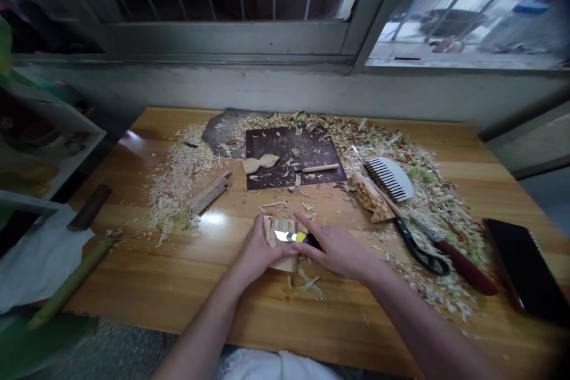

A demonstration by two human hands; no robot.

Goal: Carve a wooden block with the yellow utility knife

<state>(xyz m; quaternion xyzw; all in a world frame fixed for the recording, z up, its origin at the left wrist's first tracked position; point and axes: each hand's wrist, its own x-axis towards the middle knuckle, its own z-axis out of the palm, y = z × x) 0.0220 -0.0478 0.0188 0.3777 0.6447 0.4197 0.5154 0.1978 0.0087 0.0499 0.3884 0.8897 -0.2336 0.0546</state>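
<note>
Near the front of the table, my left hand [260, 246] is closed around the left side of a pale wooden block [285, 263]. My right hand [332, 246] grips a utility knife [301, 237] with a black and yellow handle. Its bright blade [284, 236] points left and lies over the block's upper face; whether it cuts into the wood I cannot tell. The fingers of both hands cover parts of the block and of the knife handle. A few curled shavings [312, 282] lie just below my right hand.
Behind the hands, a dark mat [276, 142] bears a carved wooden piece [260, 162] and a wooden-handled carving tool [320, 168]. To the right are a partly carved wood piece [370, 199], a comb [389, 178], a red-handled knife [465, 267] and a phone [528, 267]. Shavings [178, 169] surround the mat.
</note>
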